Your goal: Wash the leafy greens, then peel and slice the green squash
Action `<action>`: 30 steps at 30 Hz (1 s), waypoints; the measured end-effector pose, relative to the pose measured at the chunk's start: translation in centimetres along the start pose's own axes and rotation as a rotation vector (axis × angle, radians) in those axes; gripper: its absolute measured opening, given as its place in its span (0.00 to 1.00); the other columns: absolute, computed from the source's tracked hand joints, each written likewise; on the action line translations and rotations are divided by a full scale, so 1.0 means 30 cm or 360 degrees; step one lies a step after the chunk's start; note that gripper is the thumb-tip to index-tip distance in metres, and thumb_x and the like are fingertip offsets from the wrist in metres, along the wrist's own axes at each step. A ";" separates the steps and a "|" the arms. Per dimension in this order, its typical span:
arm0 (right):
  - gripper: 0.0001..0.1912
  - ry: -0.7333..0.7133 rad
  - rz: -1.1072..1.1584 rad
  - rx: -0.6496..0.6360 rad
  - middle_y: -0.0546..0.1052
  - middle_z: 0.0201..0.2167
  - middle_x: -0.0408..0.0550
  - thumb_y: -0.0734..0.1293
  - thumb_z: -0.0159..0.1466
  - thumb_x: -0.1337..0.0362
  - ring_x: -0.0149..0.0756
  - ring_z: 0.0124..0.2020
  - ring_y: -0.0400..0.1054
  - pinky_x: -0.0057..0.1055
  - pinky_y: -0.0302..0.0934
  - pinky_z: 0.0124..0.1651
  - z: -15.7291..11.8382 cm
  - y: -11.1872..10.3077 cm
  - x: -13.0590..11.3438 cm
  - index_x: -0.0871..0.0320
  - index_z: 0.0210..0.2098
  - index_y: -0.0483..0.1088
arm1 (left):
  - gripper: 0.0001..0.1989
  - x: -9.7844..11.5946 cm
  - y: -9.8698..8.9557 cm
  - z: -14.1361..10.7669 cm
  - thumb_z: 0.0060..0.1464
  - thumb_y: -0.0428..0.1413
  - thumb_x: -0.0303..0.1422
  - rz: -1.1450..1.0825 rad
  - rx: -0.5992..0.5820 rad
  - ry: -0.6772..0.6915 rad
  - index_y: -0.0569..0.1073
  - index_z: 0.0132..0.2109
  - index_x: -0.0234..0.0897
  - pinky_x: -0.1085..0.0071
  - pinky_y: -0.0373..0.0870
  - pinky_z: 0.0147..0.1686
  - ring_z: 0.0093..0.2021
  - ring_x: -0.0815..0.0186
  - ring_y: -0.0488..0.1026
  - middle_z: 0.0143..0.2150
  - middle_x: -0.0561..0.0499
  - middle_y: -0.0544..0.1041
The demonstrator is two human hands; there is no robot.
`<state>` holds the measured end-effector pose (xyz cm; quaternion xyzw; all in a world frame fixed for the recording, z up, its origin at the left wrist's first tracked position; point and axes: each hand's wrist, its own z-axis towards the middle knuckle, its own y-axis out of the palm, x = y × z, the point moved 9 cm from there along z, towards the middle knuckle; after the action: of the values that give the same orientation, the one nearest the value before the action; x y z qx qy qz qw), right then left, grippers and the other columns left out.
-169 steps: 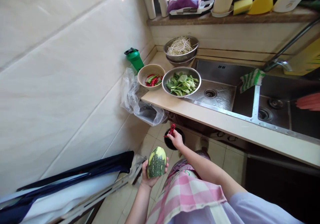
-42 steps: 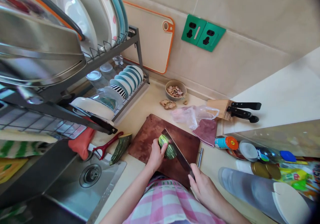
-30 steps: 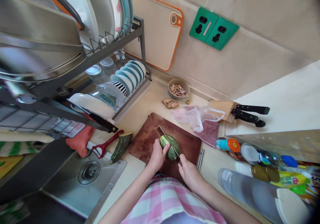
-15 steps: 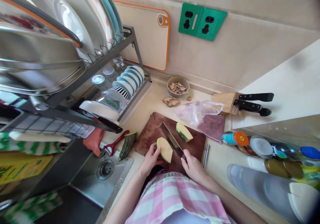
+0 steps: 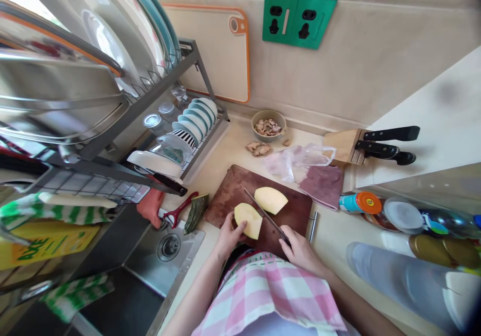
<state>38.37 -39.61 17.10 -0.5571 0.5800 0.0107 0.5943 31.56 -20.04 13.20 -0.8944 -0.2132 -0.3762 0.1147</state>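
My left hand [image 5: 230,234] has its thumb and fingers on a pale yellow piece of squash [image 5: 248,221], which lies near the front of the brown cutting board [image 5: 225,196]. My right hand [image 5: 298,248] is wrapped round the handle of a kitchen knife [image 5: 262,210]. The knife's narrow blade points away to the upper left, between the held piece and a second squash piece [image 5: 270,200]. That second piece lies with its pale cut face up, touched by no hand. Left of the board is an unpeeled dark green squash chunk [image 5: 196,214], beside a red peeler [image 5: 180,209].
The sink [image 5: 150,266] lies at the left, below a loaded dish rack [image 5: 203,150]. Behind the board are a bowl of pieces [image 5: 268,125], ginger-like lumps [image 5: 259,148] and a plastic bag [image 5: 289,161]. Jars, bottles and a knife block [image 5: 340,145] stand at the right.
The second squash piece has tipped over, from showing green rind to pale face up. My right hand and the knife have shifted slightly right and down. The held piece has turned a little.
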 end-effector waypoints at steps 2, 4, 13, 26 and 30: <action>0.12 -0.0018 0.0005 -0.0009 0.73 0.37 0.50 0.54 0.63 0.66 0.37 0.39 0.69 0.32 0.61 0.40 -0.002 0.004 -0.001 0.58 0.45 0.62 | 0.30 0.009 0.003 0.014 0.42 0.62 0.41 0.0142 0.0048 0.0050 0.59 0.51 0.39 0.66 0.75 0.26 0.41 0.58 0.73 0.46 0.42 0.71; 0.12 -0.0005 0.0032 0.0006 0.73 0.38 0.50 0.54 0.63 0.66 0.37 0.39 0.69 0.32 0.61 0.40 -0.001 0.002 0.004 0.57 0.45 0.61 | 0.32 0.015 0.007 0.023 0.39 0.64 0.40 0.0179 0.0055 0.0075 0.59 0.50 0.39 0.67 0.74 0.23 0.39 0.58 0.73 0.44 0.43 0.72; 0.14 0.0092 0.0073 0.0045 0.74 0.38 0.50 0.53 0.63 0.64 0.37 0.39 0.70 0.32 0.61 0.40 0.001 -0.012 0.019 0.57 0.46 0.61 | 0.27 0.155 -0.086 0.018 0.44 0.60 0.37 0.0266 0.0268 0.0531 0.60 0.51 0.38 0.62 0.73 0.40 0.43 0.60 0.72 0.45 0.45 0.71; 0.14 0.0093 0.0040 0.0076 0.74 0.36 0.50 0.52 0.63 0.64 0.37 0.37 0.70 0.32 0.62 0.38 0.004 -0.016 0.020 0.57 0.47 0.61 | 0.15 0.069 0.038 -0.127 0.55 0.52 0.33 0.1608 0.0196 0.1512 0.66 0.50 0.40 0.53 0.62 0.54 0.56 0.54 0.60 0.54 0.42 0.63; 0.15 -0.0008 0.0014 0.0075 0.74 0.38 0.51 0.52 0.64 0.63 0.36 0.38 0.69 0.32 0.62 0.40 -0.016 -0.059 -0.036 0.57 0.47 0.62 | 0.14 0.103 0.020 -0.107 0.56 0.49 0.34 0.1542 0.0333 0.1443 0.67 0.50 0.42 0.55 0.63 0.52 0.53 0.56 0.61 0.52 0.43 0.64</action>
<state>38.87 -39.91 19.15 -0.5404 0.5810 0.0012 0.6086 31.76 -20.82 17.60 -0.6267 0.2463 -0.5979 0.4348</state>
